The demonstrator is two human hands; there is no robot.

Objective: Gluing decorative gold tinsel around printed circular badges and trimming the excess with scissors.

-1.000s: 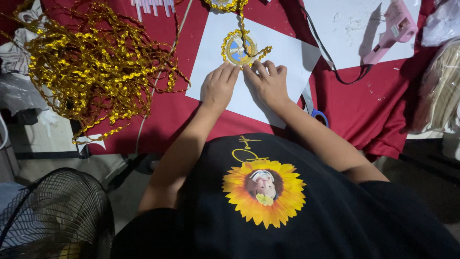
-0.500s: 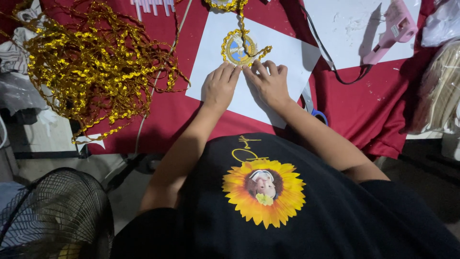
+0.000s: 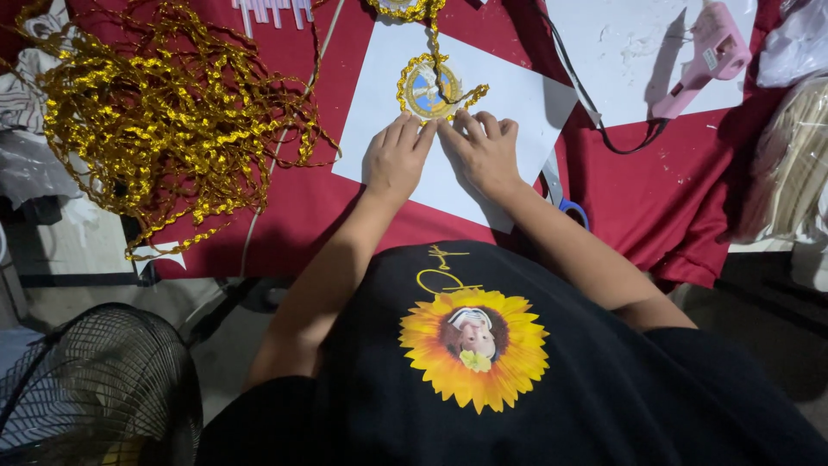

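On the white sheet [image 3: 483, 95] atop the red bench [image 3: 293, 207], left hand [image 3: 395, 162] and right hand [image 3: 483, 151] lie flat, fingertips pressing the gold-trimmed round ornament's [image 3: 427, 89] lower edge, gripping nothing.

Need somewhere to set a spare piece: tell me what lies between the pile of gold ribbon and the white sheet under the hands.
Head view: bare red cloth, crossed by one thin pale cord, between gold ribbon pile and white sheet.

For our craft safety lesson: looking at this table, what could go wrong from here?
1. The pink glue gun lies with its black cord trailing near the right hand; a snag could drag it.
2. The scissors are half hidden beside the right forearm, so they may get bumped.
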